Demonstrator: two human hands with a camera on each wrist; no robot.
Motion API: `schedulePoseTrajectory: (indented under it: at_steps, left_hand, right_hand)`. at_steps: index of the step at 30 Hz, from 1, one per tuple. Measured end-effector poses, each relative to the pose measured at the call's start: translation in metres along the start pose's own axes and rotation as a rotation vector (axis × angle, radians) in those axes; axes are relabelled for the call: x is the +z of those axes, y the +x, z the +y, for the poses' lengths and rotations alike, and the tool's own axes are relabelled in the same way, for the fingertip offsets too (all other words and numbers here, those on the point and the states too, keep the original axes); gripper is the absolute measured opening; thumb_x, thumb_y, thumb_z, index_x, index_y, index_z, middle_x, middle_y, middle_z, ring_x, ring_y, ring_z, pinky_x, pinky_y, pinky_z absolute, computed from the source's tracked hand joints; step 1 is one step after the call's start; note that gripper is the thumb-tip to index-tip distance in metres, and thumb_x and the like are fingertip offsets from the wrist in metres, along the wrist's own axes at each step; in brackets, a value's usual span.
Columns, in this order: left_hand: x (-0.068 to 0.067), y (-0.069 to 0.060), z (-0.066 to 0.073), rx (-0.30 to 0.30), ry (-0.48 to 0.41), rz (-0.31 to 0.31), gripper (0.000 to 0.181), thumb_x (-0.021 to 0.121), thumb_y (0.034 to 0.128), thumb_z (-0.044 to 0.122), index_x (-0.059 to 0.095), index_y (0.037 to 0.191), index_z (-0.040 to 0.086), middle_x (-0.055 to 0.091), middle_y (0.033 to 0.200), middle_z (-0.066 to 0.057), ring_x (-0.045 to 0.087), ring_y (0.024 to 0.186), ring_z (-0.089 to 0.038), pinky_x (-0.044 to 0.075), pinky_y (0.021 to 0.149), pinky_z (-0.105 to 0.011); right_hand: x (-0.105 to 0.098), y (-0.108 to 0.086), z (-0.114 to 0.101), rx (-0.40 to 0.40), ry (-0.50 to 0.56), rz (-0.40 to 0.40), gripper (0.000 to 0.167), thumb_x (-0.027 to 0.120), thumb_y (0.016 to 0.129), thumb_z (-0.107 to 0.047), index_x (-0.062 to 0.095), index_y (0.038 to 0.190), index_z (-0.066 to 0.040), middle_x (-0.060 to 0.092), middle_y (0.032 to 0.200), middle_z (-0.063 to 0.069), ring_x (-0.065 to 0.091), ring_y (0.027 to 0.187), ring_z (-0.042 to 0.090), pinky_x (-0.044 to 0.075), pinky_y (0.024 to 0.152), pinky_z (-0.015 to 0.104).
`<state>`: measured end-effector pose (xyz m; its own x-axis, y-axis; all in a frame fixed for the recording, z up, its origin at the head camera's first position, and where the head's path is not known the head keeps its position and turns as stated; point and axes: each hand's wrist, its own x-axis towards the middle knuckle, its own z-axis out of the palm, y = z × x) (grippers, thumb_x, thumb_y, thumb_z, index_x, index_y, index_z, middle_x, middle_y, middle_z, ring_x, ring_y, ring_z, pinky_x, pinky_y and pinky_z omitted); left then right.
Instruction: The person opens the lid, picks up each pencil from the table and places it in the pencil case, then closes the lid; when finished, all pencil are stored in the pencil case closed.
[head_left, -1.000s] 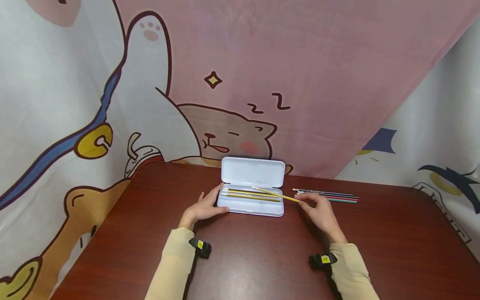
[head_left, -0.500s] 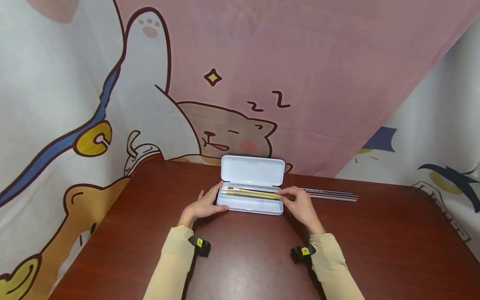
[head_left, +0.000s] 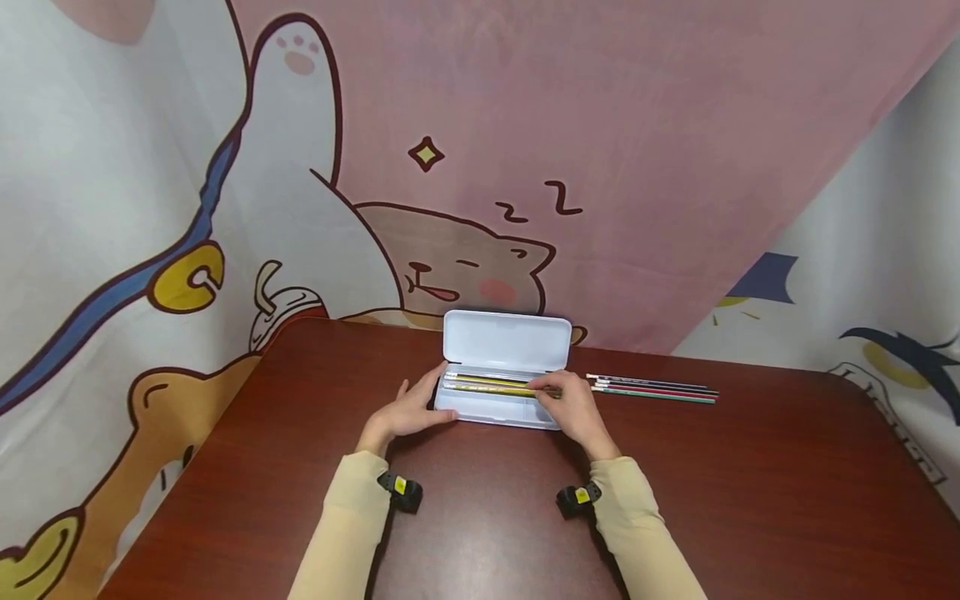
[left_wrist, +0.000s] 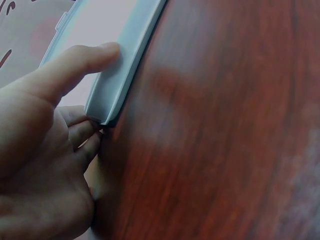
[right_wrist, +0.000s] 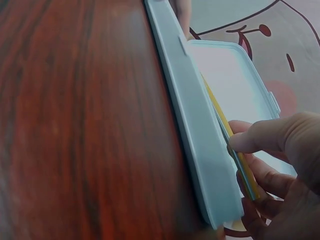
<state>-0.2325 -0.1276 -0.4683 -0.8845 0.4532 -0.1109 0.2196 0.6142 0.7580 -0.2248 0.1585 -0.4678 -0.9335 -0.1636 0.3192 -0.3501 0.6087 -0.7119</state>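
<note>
A white pencil case stands with its lid up near the back of the table. Several pencils, yellow and dark striped, lie lengthwise in its rear compartment. My left hand holds the case's left end, thumb over the front rim and fingers by the end wall. Over the right part of the case, my right hand pinches a yellow pencil between thumb and fingers, along the case's length. The right hand covers the case's right end in the head view.
Several loose pencils, with dark, red and green bodies, lie to the right of the case on the brown table. A cartoon-printed curtain hangs just behind the table's back edge.
My right hand has moved left from beside the loose pencils to over the case, bringing the yellow pencil down from a slant to lie along the others. The left hand has stayed put.
</note>
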Motion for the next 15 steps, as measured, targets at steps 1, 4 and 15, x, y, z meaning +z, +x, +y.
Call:
schedulePoseTrajectory:
  at_steps: [1,4,15]
  left_hand:
    - [0.0001,0.0002,-0.0001,0.001,0.002,-0.001,0.091,0.067,0.087,0.031,0.012,0.155,0.005,0.02,0.156,-0.018,0.016,0.143,-0.033,-0.004,0.109,-0.061]
    - [0.0003,0.0005,0.0,0.001,0.0,0.0,0.091,0.067,0.0869,0.031,0.012,0.155,0.005,0.021,0.156,-0.019,0.016,0.143,-0.034,-0.004,0.109,-0.061]
    - [0.0015,0.0017,-0.0021,0.002,-0.008,0.007,0.091,0.068,0.087,0.03,0.012,0.155,0.005,0.021,0.156,-0.018,0.016,0.143,-0.033,-0.005,0.109,-0.061]
  right_hand:
    - [0.0011,0.0004,-0.0005,-0.002,-0.001,-0.003,0.016,0.069,0.08,0.006,0.077,0.09,-0.003,0.069,0.089,0.008,0.063,0.087,0.025,0.05,0.078,0.042]
    - [0.0034,0.0013,-0.0015,0.0,0.0,-0.007,0.016,0.069,0.079,0.006,0.076,0.09,-0.003,0.069,0.089,0.009,0.063,0.087,0.025,0.05,0.077,0.042]
    - [0.0027,0.002,0.0067,0.019,0.024,-0.008,0.015,0.071,0.079,0.005,0.076,0.091,-0.003,0.07,0.092,0.008,0.062,0.089,0.025,0.049,0.079,0.041]
